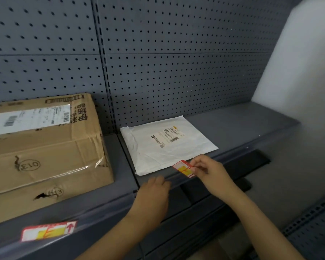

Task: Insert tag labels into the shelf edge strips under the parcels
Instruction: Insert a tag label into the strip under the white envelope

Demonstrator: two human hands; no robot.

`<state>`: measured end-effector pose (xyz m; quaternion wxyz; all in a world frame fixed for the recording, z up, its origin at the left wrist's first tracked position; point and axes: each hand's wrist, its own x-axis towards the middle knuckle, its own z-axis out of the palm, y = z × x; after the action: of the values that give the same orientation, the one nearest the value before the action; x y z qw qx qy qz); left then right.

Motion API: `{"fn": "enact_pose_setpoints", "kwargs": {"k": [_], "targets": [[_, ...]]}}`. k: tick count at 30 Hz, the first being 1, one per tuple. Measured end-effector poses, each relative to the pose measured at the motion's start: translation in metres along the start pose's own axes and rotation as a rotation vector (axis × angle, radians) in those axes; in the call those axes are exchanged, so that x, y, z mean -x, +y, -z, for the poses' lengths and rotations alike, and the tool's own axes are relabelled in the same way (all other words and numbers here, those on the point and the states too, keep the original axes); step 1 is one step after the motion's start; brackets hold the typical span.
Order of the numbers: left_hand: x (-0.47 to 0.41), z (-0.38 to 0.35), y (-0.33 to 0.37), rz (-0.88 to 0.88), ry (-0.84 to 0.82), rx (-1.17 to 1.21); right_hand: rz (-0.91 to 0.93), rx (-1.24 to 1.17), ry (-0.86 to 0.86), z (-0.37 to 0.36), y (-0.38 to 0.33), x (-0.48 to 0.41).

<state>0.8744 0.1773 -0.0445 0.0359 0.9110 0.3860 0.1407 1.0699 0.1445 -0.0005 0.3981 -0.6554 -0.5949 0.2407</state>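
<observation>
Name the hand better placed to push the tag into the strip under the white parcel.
Right hand: it already pinches the tag label at the strip. Left hand is empty.

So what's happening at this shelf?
A person is putting tag labels into the shelf's front edge strip. The right hand pinches a red and yellow tag at the strip just below the white mailer; it is not seated yet. The left hand rests on the edge beside it. Another tag already sits in the strip under the cardboard box.
</observation>
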Motion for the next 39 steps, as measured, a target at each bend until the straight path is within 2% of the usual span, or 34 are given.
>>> {"fn": "enact_pose_setpoints", "kwargs": {"k": [3,11,17,21,24,30,35,39], "targets": [[-0.002,-0.002,0.007,0.066,0.005,0.011,0.020,0.038,-0.039,0.001,0.007,-0.008],[-0.001,-0.002,0.014,0.070,-0.017,0.009,0.153,0.143,-0.085,-0.004,0.019,-0.028],[0.000,-0.005,0.016,0.062,-0.028,-0.062,0.223,0.076,-0.033,-0.007,0.016,-0.027],[0.001,-0.001,0.020,0.090,-0.035,-0.105,0.284,0.216,-0.080,-0.008,0.025,-0.026],[0.003,0.003,0.021,0.100,-0.016,-0.129,0.265,0.314,-0.056,-0.010,0.032,-0.024],[0.004,0.008,0.021,0.099,0.006,-0.141,0.230,0.316,-0.017,-0.013,0.032,-0.017],[0.001,0.020,0.021,0.097,0.134,-0.059,0.211,0.322,0.069,-0.007,0.034,-0.008],[-0.012,0.016,0.023,0.027,0.159,-0.023,0.236,0.345,0.025,-0.006,0.036,-0.002]]}}
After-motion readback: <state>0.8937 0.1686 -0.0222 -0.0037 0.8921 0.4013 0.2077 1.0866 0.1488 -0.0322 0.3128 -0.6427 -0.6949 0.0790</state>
